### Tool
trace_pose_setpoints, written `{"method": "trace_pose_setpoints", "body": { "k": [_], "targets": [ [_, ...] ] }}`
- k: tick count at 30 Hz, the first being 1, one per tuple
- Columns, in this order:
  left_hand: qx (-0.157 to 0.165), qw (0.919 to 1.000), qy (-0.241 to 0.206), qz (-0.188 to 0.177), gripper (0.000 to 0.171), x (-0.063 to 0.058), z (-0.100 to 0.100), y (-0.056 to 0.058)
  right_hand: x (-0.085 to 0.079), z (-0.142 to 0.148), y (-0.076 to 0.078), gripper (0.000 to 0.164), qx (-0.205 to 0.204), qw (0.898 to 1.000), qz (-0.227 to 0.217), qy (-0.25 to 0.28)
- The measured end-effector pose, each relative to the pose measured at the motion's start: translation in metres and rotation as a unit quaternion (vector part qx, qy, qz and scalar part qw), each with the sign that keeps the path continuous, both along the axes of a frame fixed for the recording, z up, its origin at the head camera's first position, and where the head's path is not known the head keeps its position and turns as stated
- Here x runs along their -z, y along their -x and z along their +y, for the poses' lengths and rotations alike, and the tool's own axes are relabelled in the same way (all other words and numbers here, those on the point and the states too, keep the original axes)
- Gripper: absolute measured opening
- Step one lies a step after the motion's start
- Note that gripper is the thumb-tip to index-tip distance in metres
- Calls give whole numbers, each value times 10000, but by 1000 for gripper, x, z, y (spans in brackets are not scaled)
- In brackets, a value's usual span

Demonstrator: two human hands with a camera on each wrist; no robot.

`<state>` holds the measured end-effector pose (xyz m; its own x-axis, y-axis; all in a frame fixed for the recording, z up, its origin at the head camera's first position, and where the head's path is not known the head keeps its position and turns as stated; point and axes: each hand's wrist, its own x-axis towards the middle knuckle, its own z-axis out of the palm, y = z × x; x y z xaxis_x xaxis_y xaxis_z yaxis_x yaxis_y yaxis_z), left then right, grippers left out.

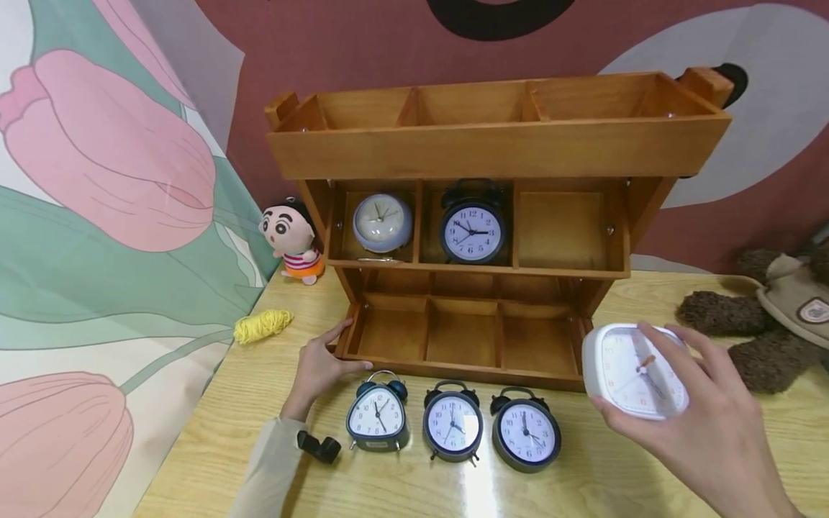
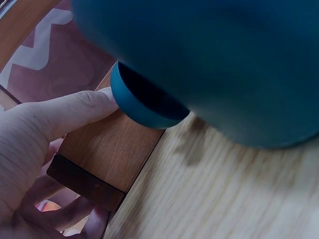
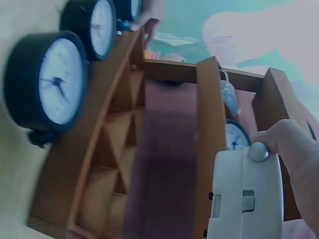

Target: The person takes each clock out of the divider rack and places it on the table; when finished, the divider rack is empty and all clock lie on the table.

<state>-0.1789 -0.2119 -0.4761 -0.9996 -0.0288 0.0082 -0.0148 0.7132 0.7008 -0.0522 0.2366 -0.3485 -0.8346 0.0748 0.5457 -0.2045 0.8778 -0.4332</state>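
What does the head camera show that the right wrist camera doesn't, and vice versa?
Only the head view shows the white clock's dial, the yellow yarn and the brown plush toy. Only the right wrist view shows the rounded grey button and the grey catch on that clock. Both show the wooden shelf, the right hand holding the white clock, and dark round clocks.

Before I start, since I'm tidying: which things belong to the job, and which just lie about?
Likely the job:
white alarm clock (right hand)
wooden shelf (left hand)
two shelved clocks
three tabletop twin-bell clocks

Likely lying about:
yellow yarn
striped-shirt doll
brown plush toy
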Motion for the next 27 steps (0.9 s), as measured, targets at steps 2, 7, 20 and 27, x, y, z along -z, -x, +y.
{"method": "trace_pose_setpoints", "body": {
  "k": [2,7,20,27],
  "targets": [
    [3,10000,-10,22,92,0,0,0,7,1,-5,102,68,9997,-247,-55],
    [2,10000,-7,47,92,0,0,-1,29,3,-16,104,94,9978,-648,-80],
    [-18,9999,-125,-55,92,-1,0,-1,90,8,-21,97,45,9879,-1517,-313],
    [-25,10000,-38,-1,92,0,0,-1,108,10,-16,96,100,9739,-2231,-393]
  ]
}}
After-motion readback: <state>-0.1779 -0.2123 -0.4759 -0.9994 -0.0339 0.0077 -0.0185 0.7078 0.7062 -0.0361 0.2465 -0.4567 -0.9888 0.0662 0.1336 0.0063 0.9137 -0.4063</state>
